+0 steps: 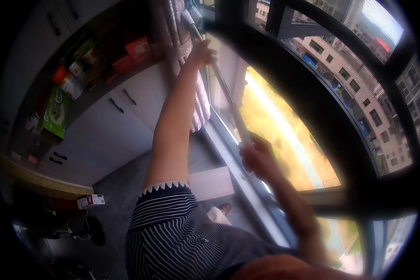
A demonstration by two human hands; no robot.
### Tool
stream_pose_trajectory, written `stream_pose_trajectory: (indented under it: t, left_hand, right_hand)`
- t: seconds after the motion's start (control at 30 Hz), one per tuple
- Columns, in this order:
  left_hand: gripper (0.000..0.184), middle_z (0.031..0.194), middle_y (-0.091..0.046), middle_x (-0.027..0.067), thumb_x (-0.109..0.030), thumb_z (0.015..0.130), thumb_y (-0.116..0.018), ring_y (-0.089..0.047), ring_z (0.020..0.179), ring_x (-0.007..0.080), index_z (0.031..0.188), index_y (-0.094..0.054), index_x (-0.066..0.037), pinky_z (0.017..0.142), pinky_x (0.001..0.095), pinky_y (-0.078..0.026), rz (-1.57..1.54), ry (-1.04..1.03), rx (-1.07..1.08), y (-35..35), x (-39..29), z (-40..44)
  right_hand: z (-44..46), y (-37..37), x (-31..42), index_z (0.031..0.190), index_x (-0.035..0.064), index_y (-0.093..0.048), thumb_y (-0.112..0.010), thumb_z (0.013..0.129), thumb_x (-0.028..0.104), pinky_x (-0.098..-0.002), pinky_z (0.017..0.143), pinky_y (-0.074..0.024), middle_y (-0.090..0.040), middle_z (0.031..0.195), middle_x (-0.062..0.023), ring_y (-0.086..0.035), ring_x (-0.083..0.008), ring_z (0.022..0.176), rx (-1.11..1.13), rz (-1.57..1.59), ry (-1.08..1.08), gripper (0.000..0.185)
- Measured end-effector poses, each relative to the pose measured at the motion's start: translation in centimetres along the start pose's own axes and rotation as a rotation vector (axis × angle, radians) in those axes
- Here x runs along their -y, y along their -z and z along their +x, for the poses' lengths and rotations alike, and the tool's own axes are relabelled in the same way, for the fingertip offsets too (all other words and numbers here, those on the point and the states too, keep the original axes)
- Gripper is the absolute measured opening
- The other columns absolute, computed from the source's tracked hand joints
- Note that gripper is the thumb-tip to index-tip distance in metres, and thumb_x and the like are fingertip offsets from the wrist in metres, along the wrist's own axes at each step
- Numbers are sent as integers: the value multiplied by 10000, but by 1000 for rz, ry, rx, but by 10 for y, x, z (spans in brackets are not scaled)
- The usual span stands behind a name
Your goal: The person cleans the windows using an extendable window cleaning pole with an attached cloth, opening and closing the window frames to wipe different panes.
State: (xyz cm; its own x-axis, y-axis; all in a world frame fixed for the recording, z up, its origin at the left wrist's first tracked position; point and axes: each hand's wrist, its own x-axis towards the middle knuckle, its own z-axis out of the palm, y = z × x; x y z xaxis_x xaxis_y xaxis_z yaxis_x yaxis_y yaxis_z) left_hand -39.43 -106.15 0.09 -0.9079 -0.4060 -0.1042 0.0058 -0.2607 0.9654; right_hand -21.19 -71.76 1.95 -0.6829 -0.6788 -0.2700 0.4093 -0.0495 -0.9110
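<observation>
A long, slim, light-coloured pole (226, 93) runs slantwise along the window, from the top of the view down to the middle. A pale head (188, 17) sits at its upper end, against the window frame; its exact kind is unclear. High on the pole, my left hand (201, 53) holds it with the arm stretched out, some fingers sticking out to the side. My right hand (259, 156) is closed round the lower end, beside the window's lower frame. Part of that grip is dark and blurred.
Dark window frames (303, 79) and a mesh screen fill the right side, with buildings outside. A gathered pink curtain (200, 105) hangs by the far corner. Left are white cabinets (121, 112) and a counter carrying a green package (56, 112). A small box (91, 201) stands low down.
</observation>
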Motion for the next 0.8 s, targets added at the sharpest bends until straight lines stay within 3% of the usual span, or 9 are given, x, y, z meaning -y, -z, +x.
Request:
stream_pose_trajectory:
  t: [0.03,0.07,0.17,0.3,0.33,0.5,0.67,0.7,0.8]
  left_hand:
    - [413,837,-567,193,-372,899,-391,-546,516,275,1223,-324,-126,368,320,-364,64,36,-105,-15,-11,-18]
    - [436,855,-566,218,-259,896,-389,-573,517,311,1260,-209,-101,352,331,-411,3,17,-2,-8,-8,-14]
    - [450,864,-560,217,-296,891,-400,-556,482,298,1255,-214,-106,324,316,-393,-62,39,18,-11,-4,-21]
    - [282,753,-611,184,-202,867,-393,-578,435,263,1115,-296,-109,322,296,-421,-151,-109,69,-39,17,-59]
    - [316,759,-601,195,-166,861,-384,-569,426,258,1149,-267,-109,313,302,-419,-62,-171,-20,-55,20,-78]
    - [359,737,-586,180,-124,858,-347,-557,418,239,1190,-211,-102,291,268,-386,-118,-174,70,-105,47,-155]
    - [325,718,-579,166,-108,851,-351,-539,422,205,1141,-212,-61,335,275,-399,-132,-254,24,-180,81,-256]
    - [295,713,-578,155,-106,852,-358,-538,435,192,1115,-235,-52,357,270,-404,-106,-141,-11,-200,74,-290]
    - [214,706,-571,138,-114,856,-366,-539,459,178,1048,-288,-59,404,271,-405,-229,-217,105,-244,114,-364]
  right_hand:
    - [-1,2,-1,1098,-46,-461,-555,818,84,-196,346,-269,-453,598,-10,-388,-51,407,-2,-14,-10,323]
    - [-2,1,-2,1088,-45,-464,-555,818,84,-196,346,-271,-454,599,-10,-389,-50,408,-5,-27,-19,313]
    - [-19,-1,1,1052,-39,-475,-554,819,87,-199,348,-276,-457,599,-10,-391,-50,410,-27,-42,-36,276]
    - [-61,15,-16,1029,-33,-486,-552,819,90,-199,351,-283,-459,593,-8,-391,-51,410,-52,-153,12,252]
    - [-74,21,-20,1068,-36,-481,-545,820,85,-197,360,-292,-454,586,-3,-391,-52,410,-49,-177,3,283]
    - [-158,48,-37,1190,-27,-431,-542,826,84,-196,378,-302,-451,591,6,-405,-52,434,-72,-184,-31,396]
    - [-274,78,-51,1281,24,-370,-562,834,90,-190,402,-301,-444,635,30,-387,-37,463,-173,-237,-134,490]
    - [-299,87,-58,1287,29,-365,-563,835,91,-188,408,-299,-437,643,36,-379,-33,468,-185,-267,-148,497]
    - [-390,107,-87,1280,28,-385,-615,807,150,-179,424,-292,-441,665,44,-368,-22,489,-285,-230,-182,540]
